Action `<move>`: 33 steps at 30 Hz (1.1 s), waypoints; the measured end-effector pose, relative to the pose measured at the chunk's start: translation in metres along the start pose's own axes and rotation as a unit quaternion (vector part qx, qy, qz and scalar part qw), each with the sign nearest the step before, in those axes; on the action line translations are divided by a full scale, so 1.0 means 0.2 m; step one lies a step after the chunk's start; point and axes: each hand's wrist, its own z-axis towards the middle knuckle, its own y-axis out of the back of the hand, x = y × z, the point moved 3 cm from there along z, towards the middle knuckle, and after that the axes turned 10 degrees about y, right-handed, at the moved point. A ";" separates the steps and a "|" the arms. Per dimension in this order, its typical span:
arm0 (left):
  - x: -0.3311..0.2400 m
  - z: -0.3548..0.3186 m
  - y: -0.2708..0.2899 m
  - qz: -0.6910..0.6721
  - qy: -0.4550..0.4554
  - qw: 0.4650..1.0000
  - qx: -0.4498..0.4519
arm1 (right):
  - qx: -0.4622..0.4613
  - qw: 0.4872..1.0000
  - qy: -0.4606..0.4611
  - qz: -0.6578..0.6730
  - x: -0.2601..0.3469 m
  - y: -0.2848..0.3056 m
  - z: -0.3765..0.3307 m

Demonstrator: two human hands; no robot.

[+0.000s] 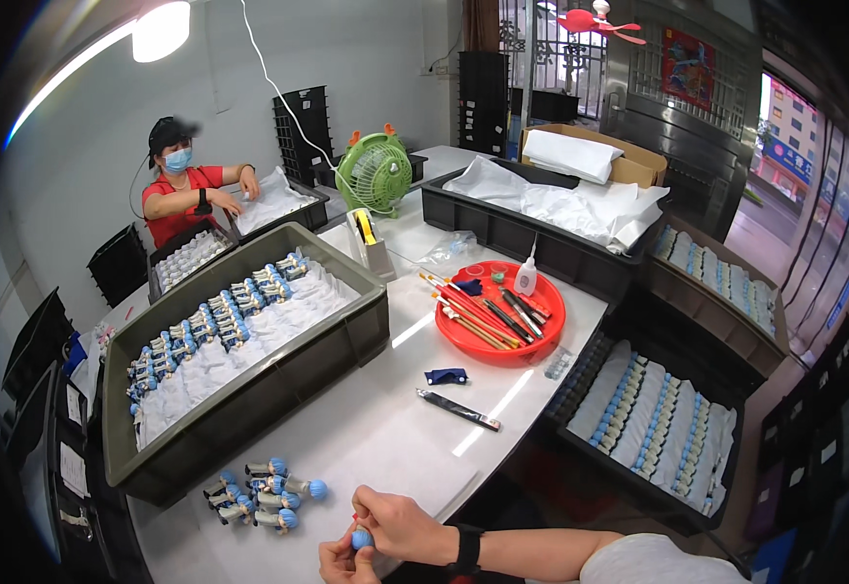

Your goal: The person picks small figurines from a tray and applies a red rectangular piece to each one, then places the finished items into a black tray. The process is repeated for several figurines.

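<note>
both hands (pixel 378 540) pinch one blue-headed figurine (pixel 362 538) close for detail work, apparently; finished ones (pixel 264 492) lie beside on tabletop (pixel 385 428).

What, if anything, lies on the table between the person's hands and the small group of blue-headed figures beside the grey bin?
Nothing visible. The left hand and right hand hold one figure; only bare white table separates them from the group of figures to their left.
</note>
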 end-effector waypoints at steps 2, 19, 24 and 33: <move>0.00 0.00 -0.01 0.003 0.000 1.000 0.009 | -0.006 1.000 0.012 -0.003 -0.03 -0.01 0.01; -0.02 0.00 -0.02 0.013 0.002 1.000 -0.002 | 0.000 1.000 0.013 -0.007 0.00 0.02 0.00; -0.01 0.01 0.00 -0.025 -0.035 0.999 -0.001 | 0.010 1.000 -0.002 -0.007 0.05 0.01 0.00; -0.07 0.00 -0.03 -0.013 -0.035 0.998 0.055 | -0.060 0.996 -0.024 -0.065 0.00 0.11 0.06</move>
